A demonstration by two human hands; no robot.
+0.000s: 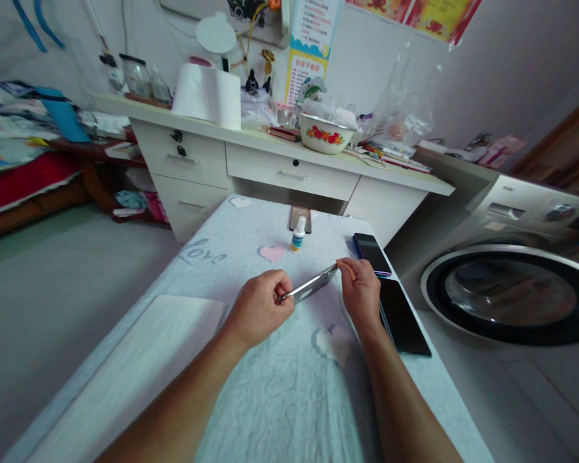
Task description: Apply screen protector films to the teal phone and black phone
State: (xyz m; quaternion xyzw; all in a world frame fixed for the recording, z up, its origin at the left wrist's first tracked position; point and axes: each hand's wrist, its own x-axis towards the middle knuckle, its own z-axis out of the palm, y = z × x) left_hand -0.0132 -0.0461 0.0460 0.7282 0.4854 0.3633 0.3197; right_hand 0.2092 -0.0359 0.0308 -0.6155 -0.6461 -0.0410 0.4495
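Observation:
A slim silver-edged smartphone is held tilted above the covered table, seen nearly edge-on. My left hand is closed on its left end, thumb and fingers pinching the edge. At the opposite end, my right hand is closed with its fingertips against the corner; a small orange-brown patch there is too unclear to name. Just beyond the phone stands a small white spray bottle with a blue and yellow label. Behind the bottle lies another phone, partly hidden by it.
Along the table's right edge lie a dark phone and a black tablet. A pale board rests on the left. Beyond are a white desk with a flowered bowl and paper roll, and a washing machine to the right.

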